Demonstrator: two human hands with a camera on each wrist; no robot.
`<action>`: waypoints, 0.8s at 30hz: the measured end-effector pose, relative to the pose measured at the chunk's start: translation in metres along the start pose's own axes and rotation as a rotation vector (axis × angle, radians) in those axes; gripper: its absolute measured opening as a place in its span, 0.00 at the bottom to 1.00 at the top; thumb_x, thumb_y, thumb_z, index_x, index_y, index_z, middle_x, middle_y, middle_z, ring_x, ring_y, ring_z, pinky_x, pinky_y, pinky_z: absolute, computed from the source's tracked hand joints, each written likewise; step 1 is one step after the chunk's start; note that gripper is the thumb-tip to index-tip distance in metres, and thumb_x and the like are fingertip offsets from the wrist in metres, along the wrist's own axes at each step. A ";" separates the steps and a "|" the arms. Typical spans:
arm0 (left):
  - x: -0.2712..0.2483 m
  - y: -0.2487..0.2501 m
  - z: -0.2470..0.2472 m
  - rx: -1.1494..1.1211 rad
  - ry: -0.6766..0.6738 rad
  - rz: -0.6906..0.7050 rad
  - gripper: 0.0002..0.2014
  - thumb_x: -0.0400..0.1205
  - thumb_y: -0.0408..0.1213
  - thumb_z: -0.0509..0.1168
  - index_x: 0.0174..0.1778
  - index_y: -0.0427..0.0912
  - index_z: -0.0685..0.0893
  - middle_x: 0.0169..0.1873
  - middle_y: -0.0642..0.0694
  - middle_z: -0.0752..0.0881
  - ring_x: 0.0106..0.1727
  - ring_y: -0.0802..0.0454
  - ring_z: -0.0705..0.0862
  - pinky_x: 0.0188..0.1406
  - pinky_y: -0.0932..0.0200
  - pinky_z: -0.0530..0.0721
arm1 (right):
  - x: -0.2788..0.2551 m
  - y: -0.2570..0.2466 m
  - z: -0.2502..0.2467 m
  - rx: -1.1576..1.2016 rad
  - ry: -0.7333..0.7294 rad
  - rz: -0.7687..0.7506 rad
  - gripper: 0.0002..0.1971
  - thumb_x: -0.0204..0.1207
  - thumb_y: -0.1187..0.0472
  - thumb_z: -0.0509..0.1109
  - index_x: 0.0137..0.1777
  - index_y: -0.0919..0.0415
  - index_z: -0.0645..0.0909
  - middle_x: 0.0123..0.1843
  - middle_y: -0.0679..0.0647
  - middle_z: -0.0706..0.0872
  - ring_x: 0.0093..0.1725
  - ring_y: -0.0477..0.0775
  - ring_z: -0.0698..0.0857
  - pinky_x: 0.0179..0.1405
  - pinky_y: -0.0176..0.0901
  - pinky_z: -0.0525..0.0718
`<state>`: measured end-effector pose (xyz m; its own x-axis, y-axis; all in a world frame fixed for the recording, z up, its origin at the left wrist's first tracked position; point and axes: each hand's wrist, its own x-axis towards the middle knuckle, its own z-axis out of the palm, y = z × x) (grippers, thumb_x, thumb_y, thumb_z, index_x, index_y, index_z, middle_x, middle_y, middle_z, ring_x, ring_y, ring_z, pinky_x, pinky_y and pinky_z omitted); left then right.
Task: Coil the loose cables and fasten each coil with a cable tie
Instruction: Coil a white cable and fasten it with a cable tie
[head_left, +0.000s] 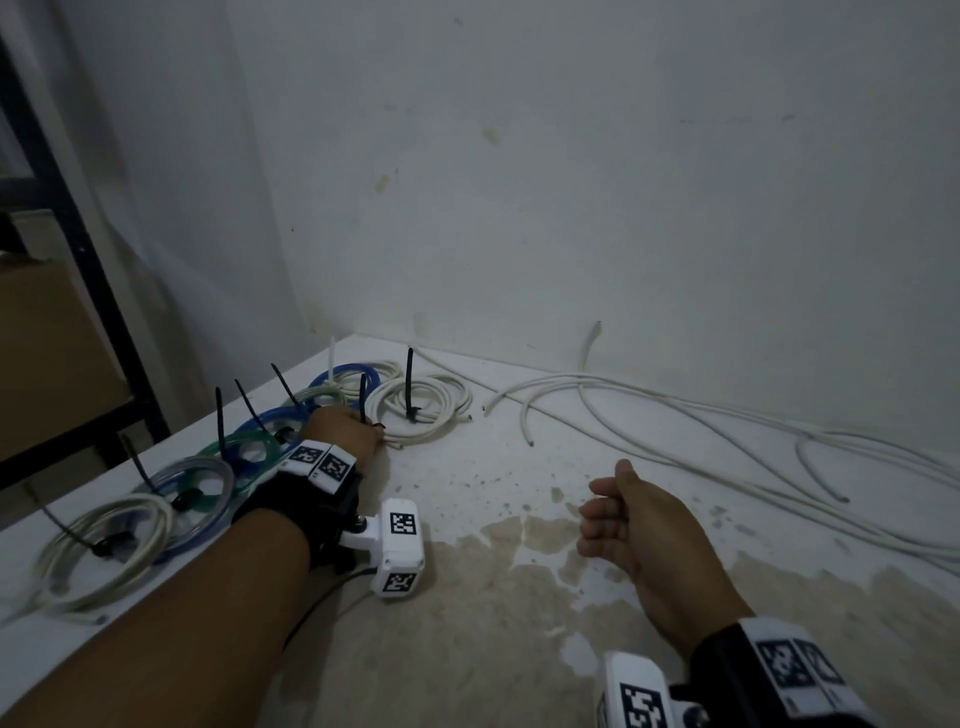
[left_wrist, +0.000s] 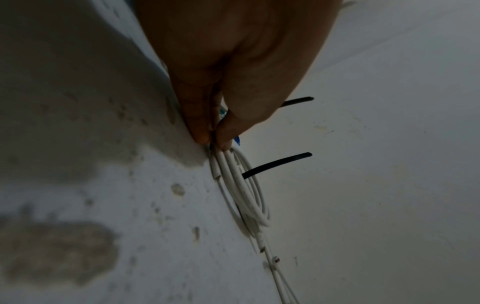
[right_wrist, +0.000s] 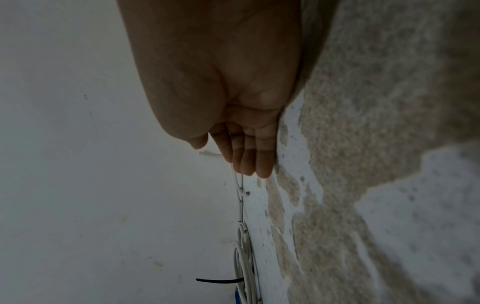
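Note:
A white cable coil (head_left: 422, 404) lies on the white table (head_left: 467, 483) near the back corner, with a black cable tie (head_left: 410, 384) standing up from it. My left hand (head_left: 375, 432) pinches the coil's near-left edge; in the left wrist view, thumb and finger (left_wrist: 213, 139) squeeze the white strands (left_wrist: 241, 185) together, with the tie (left_wrist: 278, 162) jutting out beyond. A second black tie (head_left: 362, 396) rises beside this hand. My right hand (head_left: 605, 512) hovers over the stained middle of the table with fingers (right_wrist: 246, 164) relaxed and empty. Loose white cables (head_left: 675, 415) sprawl to the right.
Several tied coils run along the table's left edge: blue (head_left: 343, 379), green (head_left: 249, 449), clear (head_left: 192, 483) and white (head_left: 109, 545), each with a tie tail sticking up. Walls close the back and left. A dark shelf frame (head_left: 78, 291) stands beyond the left edge.

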<state>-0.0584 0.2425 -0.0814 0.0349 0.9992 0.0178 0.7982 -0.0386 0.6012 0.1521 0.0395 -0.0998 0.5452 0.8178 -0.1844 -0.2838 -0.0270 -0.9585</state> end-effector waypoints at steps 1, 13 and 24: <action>0.000 0.000 0.000 0.001 -0.003 -0.003 0.11 0.80 0.42 0.69 0.47 0.37 0.88 0.47 0.40 0.89 0.50 0.40 0.86 0.51 0.55 0.84 | 0.000 0.000 0.000 0.003 0.002 0.001 0.19 0.85 0.53 0.57 0.47 0.70 0.79 0.30 0.61 0.82 0.27 0.56 0.81 0.31 0.51 0.83; -0.082 0.052 -0.011 -0.759 0.227 0.191 0.16 0.74 0.45 0.74 0.46 0.39 0.77 0.36 0.46 0.79 0.36 0.49 0.76 0.36 0.57 0.75 | -0.010 -0.008 -0.007 -0.135 0.022 -0.034 0.13 0.83 0.57 0.63 0.47 0.68 0.81 0.36 0.61 0.84 0.29 0.55 0.81 0.33 0.47 0.82; -0.195 0.143 0.100 -1.134 -0.609 -0.056 0.05 0.82 0.29 0.64 0.43 0.36 0.84 0.34 0.42 0.84 0.35 0.48 0.83 0.38 0.57 0.83 | -0.016 -0.076 -0.147 -1.307 0.203 -0.171 0.14 0.82 0.61 0.60 0.36 0.66 0.80 0.38 0.60 0.81 0.39 0.54 0.79 0.37 0.39 0.72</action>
<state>0.1091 0.0410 -0.0787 0.5250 0.8236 -0.2145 -0.1365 0.3302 0.9340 0.2814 -0.0561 -0.0556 0.6373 0.7696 0.0390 0.6973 -0.5544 -0.4544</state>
